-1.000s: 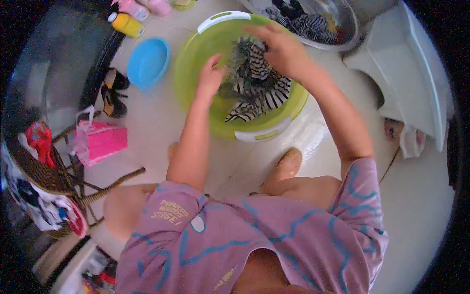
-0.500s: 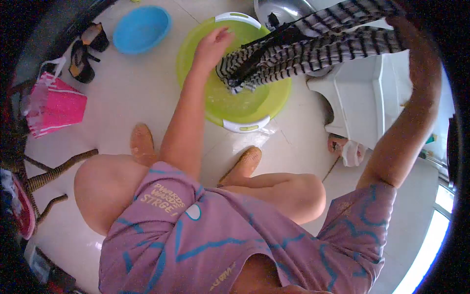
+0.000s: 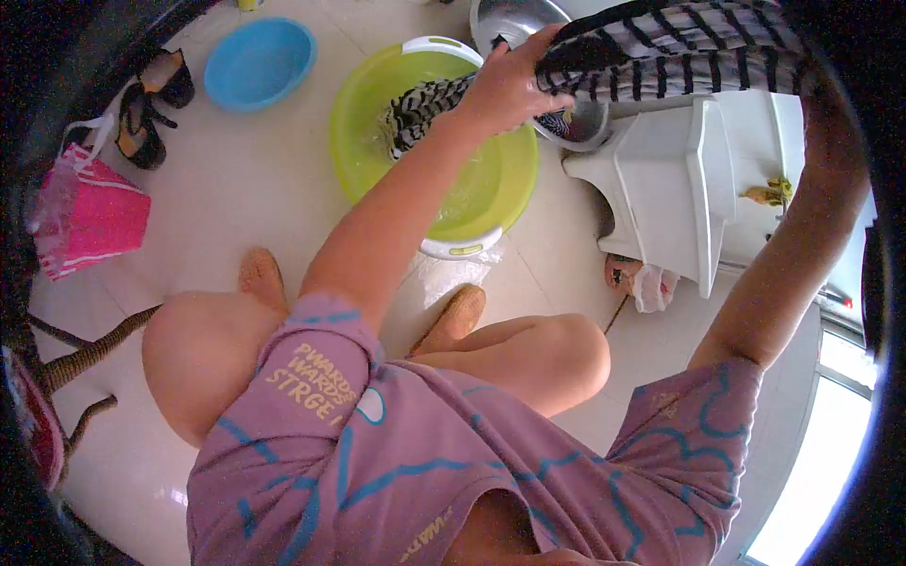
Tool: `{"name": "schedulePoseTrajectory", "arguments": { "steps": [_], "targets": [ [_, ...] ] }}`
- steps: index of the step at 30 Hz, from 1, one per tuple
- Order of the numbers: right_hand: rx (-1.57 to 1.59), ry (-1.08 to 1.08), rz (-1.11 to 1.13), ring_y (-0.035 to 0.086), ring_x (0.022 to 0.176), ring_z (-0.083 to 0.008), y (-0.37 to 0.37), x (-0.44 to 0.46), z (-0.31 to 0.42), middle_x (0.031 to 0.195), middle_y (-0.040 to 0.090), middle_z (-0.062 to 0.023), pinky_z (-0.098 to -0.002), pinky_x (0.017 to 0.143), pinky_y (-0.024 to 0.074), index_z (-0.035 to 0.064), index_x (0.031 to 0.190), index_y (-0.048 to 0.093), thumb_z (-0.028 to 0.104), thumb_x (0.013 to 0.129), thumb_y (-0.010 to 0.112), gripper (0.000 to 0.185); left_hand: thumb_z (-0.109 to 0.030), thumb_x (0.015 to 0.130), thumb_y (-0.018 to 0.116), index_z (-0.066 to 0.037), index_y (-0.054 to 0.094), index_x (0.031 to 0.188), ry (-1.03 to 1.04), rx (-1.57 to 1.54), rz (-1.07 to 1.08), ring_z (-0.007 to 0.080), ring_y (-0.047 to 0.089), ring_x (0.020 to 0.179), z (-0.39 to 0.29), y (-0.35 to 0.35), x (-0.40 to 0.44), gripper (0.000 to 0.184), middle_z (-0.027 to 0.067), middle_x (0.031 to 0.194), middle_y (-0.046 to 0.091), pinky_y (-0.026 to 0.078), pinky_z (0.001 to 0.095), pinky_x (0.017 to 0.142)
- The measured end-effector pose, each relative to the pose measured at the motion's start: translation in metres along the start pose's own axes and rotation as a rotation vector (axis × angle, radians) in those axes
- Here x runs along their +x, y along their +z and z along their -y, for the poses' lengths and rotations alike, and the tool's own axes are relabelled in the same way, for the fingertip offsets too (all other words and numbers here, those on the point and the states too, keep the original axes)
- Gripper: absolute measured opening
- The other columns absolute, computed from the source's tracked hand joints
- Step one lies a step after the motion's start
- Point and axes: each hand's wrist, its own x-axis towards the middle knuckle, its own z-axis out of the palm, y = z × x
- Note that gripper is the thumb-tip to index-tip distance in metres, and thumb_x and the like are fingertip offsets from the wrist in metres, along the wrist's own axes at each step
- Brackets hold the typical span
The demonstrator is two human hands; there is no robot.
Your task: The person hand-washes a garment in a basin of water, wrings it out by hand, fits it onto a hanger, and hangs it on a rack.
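Observation:
A black-and-white striped cloth (image 3: 675, 57) stretches from the green basin (image 3: 510, 189) up to the upper right. My left hand (image 3: 510, 85) is closed round the cloth above the basin's right side. At the cloth's raised end, my right hand (image 3: 823, 94) grips it, dark and partly hidden near the view's edge. The cloth's lower end rests in the shallow water of the basin.
A blue basin (image 3: 260, 63) lies at the upper left, near black heeled shoes (image 3: 142, 127) and a pink bag (image 3: 99, 212). Behind the green basin is a metal bowl (image 3: 590, 127). A white stool (image 3: 661, 179) stands to the right. Chair legs (image 3: 94, 354) reach in from the left.
My right hand has lifted the striped cloth out of the basin to the upper right. My left hand, empty before, has moved right and taken hold of it. The view has shifted.

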Motion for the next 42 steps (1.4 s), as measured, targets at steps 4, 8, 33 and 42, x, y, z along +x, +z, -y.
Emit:
{"name": "schedulePoseTrajectory", "arguments": {
  "steps": [4,8,33,42],
  "targets": [
    [0.147,0.076,0.005,0.052,0.116,-0.0245,-0.048,-0.007,-0.085,0.131,0.051,-0.0113,-0.0327,0.098,0.0429,0.0032,0.128,0.049,0.004,0.086,0.051,0.042,-0.030,0.070,0.075,-0.013,0.043,0.131,-0.039,0.023,-0.048,0.0308,0.062,0.101,0.016,0.003,0.031,0.071,0.0198,0.122,0.056,0.049,0.0484,0.082],
    [0.357,0.339,-0.086,0.059,0.103,-0.0203,-0.032,-0.063,-0.155,0.123,0.058,-0.0109,-0.0289,0.092,0.0475,-0.0005,0.121,0.056,-0.003,0.084,0.050,0.037,-0.006,0.068,0.067,-0.006,0.050,0.120,0.003,0.003,0.042,0.0355,0.056,0.109,-0.013,-0.013,0.054,0.054,0.0222,0.111,0.060,0.045,0.0399,0.090],
    [0.018,-0.095,0.251,0.057,0.102,-0.0307,0.100,-0.109,-0.084,0.106,0.058,-0.0149,-0.0361,0.090,0.0455,0.0121,0.131,0.052,-0.015,0.064,0.061,0.073,-0.009,0.081,0.054,-0.003,0.059,0.090,-0.632,-0.812,0.343,0.0100,0.053,0.075,-0.087,-0.046,0.070,0.012,0.0051,0.084,0.059,0.042,0.0227,0.067],
    [0.064,-0.266,-0.068,0.059,0.097,-0.0200,0.084,-0.082,-0.087,0.107,0.060,-0.0096,-0.0286,0.083,0.0474,0.0024,0.092,0.068,-0.022,0.063,0.054,0.040,-0.052,0.094,0.040,-0.012,0.043,0.134,-1.197,-1.184,-0.374,0.0339,0.049,0.121,0.097,-0.037,-0.058,0.057,0.0127,0.134,0.049,0.039,0.0569,0.095]
  ]
}}
